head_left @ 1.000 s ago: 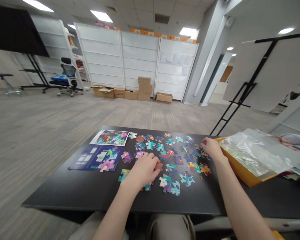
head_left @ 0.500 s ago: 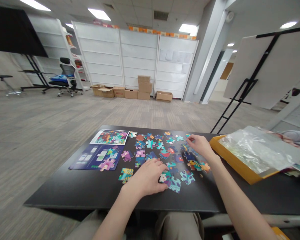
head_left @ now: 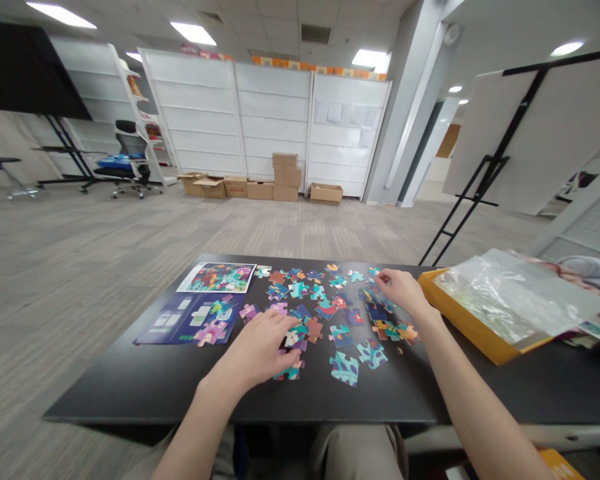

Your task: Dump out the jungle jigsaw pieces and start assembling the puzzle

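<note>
Multicoloured interlocking jigsaw pieces (head_left: 299, 289) lie spread over the black rectangular tabletop (head_left: 120, 380) in the head view, mostly between a purple printed sheet (head_left: 150, 335) and a yellow-sided open box (head_left: 455, 320) with clear plastic film. The left hand (head_left: 261, 343) grips a white-and-teal piece (head_left: 295, 337) between thumb and fingers; the right hand (head_left: 405, 291) curls its fingertips together by the far-right pieces — whether around one, I cannot tell.

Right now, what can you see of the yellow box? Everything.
The box is open, yellow-walled, seemingly cardboard. It sits at an angle on the right of the black table. Wrinkled clear plastic lies in and over it, hiding most of its inside. The right hand is just left of it; whether they touch can't be told.
</note>
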`<state>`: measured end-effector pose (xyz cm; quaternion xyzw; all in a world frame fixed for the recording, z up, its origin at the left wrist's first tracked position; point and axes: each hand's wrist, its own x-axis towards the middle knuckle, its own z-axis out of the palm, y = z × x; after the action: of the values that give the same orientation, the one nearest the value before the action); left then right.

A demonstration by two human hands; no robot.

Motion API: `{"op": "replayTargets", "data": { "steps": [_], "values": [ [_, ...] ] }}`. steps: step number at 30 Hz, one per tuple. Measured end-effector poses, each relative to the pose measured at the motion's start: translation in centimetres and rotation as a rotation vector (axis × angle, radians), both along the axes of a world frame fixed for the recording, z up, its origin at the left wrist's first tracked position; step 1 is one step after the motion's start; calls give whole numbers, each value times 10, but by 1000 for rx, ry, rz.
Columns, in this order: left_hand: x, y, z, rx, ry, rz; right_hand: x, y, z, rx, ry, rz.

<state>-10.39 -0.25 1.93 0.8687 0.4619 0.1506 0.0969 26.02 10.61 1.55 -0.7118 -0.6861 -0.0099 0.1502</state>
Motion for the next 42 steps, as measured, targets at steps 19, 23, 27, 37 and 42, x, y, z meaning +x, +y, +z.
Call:
{"op": "replayTargets", "data": {
  "steps": [19, 23, 27, 37, 42],
  "values": [
    [-8, 8, 4, 61, 230, 406, 44, 6, -11, -249, -121, -194],
    [-7, 10, 6, 43, 260, 452, 54, 6, -14, -314, -121, -168],
    [-4, 11, 5, 58, 252, 442, 66, 6, -18, -352, -79, -95],
    [2, 14, 0, 96, 274, 550, 36, 6, -15, -111, -107, -132],
    [4, 14, -2, 80, 296, 533, 17, 17, -36, -6, -184, 19]
  ]
}}
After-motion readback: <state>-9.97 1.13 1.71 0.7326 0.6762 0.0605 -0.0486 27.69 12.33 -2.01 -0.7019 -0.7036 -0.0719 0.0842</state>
